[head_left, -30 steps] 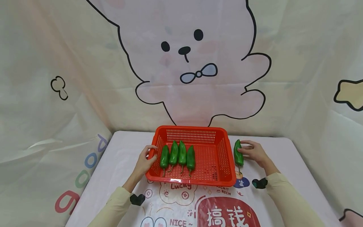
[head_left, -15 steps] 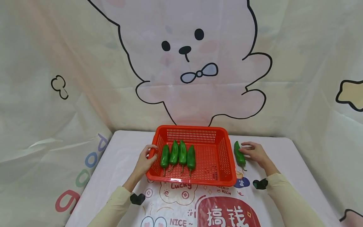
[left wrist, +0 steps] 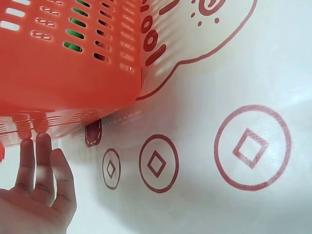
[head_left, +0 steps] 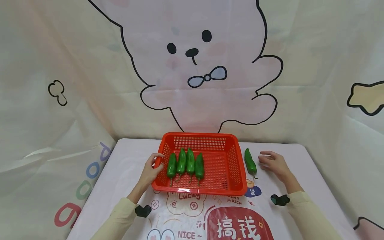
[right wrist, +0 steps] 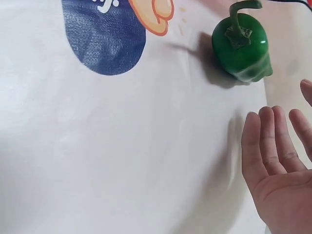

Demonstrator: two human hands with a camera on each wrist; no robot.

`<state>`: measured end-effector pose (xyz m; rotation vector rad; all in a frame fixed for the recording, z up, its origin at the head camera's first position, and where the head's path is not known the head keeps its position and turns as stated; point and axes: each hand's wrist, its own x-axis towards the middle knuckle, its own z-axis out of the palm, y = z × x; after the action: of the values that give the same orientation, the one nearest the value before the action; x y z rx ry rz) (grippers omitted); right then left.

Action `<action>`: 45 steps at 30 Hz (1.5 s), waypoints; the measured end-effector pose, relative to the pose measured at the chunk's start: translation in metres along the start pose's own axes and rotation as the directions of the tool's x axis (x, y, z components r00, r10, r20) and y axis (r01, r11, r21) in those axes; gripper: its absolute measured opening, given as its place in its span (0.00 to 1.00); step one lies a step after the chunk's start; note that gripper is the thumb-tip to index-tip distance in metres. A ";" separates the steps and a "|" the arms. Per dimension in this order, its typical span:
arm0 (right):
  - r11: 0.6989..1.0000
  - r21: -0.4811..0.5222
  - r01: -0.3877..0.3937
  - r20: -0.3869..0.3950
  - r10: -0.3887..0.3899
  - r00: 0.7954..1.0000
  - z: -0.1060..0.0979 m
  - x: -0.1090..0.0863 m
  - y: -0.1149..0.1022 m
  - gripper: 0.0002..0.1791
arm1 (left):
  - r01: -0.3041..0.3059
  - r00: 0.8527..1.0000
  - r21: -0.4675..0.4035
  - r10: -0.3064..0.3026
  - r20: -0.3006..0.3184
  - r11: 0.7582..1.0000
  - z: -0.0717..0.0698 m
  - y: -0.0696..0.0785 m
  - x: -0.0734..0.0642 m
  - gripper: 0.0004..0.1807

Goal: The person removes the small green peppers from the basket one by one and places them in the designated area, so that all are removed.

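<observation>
A red plastic basket (head_left: 222,192) stands on the table with several green chili peppers (head_left: 190,161) lying side by side in its left half. My left hand (head_left: 150,170) grips the basket's left side, thumb over the rim; in the left wrist view, fingers (left wrist: 43,168) touch the outer wall. One more green chili pepper (head_left: 250,162) lies on the tablecloth just right of the basket, its stem (right wrist: 237,22) toward me. My right hand (head_left: 275,164) is to the right of this pepper, apart from it, with nothing in its loosely bent fingers.
A white tablecloth (head_left: 300,176) with printed drawings and lettering covers the table. Behind it hangs a backdrop cloth (head_left: 240,103) with a cartoon bear, close to the table's back edge. Cloth walls also stand at both sides.
My right hand has let go of the single pepper and moved off to the right. The pepper now lies tilted on the table. The left hand stays at the basket.
</observation>
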<state>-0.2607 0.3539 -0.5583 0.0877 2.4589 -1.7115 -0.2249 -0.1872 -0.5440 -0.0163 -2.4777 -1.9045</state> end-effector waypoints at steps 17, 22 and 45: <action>0.944 0.318 0.085 -0.061 -0.069 0.996 0.006 -0.047 -0.031 0.25 | 0.004 1.000 -0.006 -0.004 0.002 1.000 -0.001 -0.002 0.001 0.19; 0.920 0.368 0.133 -0.055 -0.122 0.991 0.019 -0.058 -0.045 0.21 | 0.020 1.000 -0.018 -0.020 0.008 1.000 -0.002 0.008 -0.003 0.19; 0.901 0.307 0.305 -0.007 -0.319 0.948 0.075 -0.063 -0.108 0.20 | -0.057 0.998 0.040 0.059 -0.038 0.998 -0.001 0.001 -0.001 0.18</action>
<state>-0.2064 0.2481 -0.4742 -0.3274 2.2512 -2.1886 -0.2235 -0.1875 -0.5424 -0.0492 -2.4600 -1.8160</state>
